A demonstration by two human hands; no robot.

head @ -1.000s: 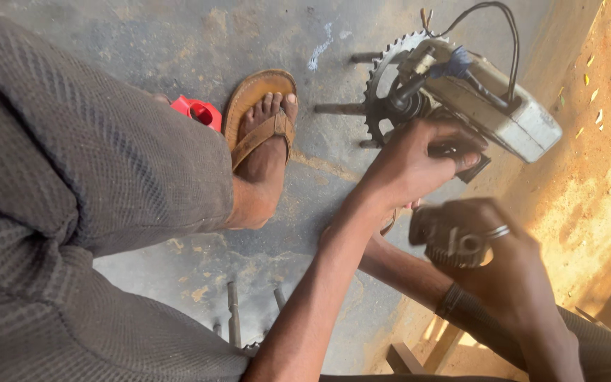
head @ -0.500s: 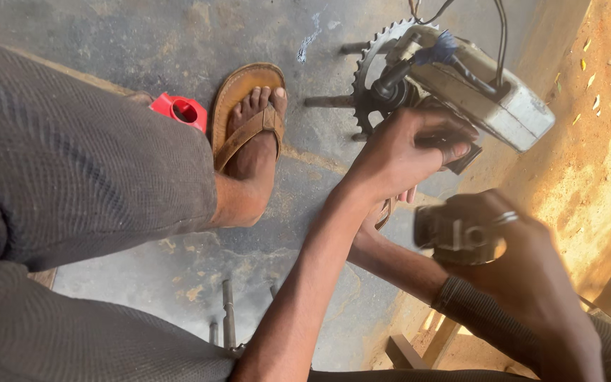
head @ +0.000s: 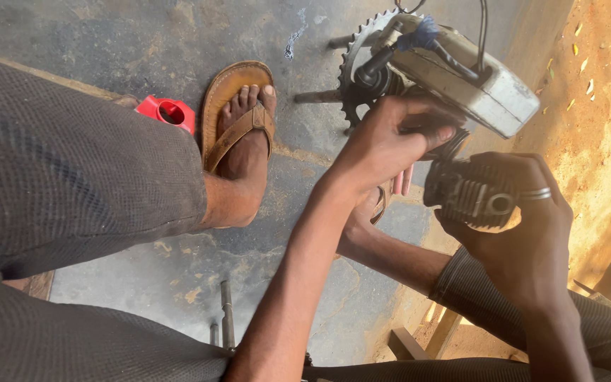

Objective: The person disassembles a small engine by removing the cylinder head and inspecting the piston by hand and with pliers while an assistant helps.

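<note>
The finned black engine part (head: 474,192) needs a firm, steady hold so it does not wobble while the other hand works next to it. It sits in the right hand (head: 525,240), whose fingers are wrapped around it from below and from the far side, with a ring on one finger. Keeping that grip low and snug looks like the best way to stop it from turning.

The part is dark and round, with thin metal ribs all along it and a small round hole at the end facing us. It looks greasy and worn.

Just beside it, the left hand (head: 383,145) is closed on something dark right where the part meets the white motor box (head: 475,85). What it pinches I cannot tell, as the fingers hide it. The left hand should push gently and straight.

Past the left hand is a toothed chain wheel (head: 357,64) with black cables running over the box. Well apart from both hands, a foot in a brown sandal (head: 238,120) rests on the concrete floor (head: 143,35), near a small red cap (head: 167,113).
</note>
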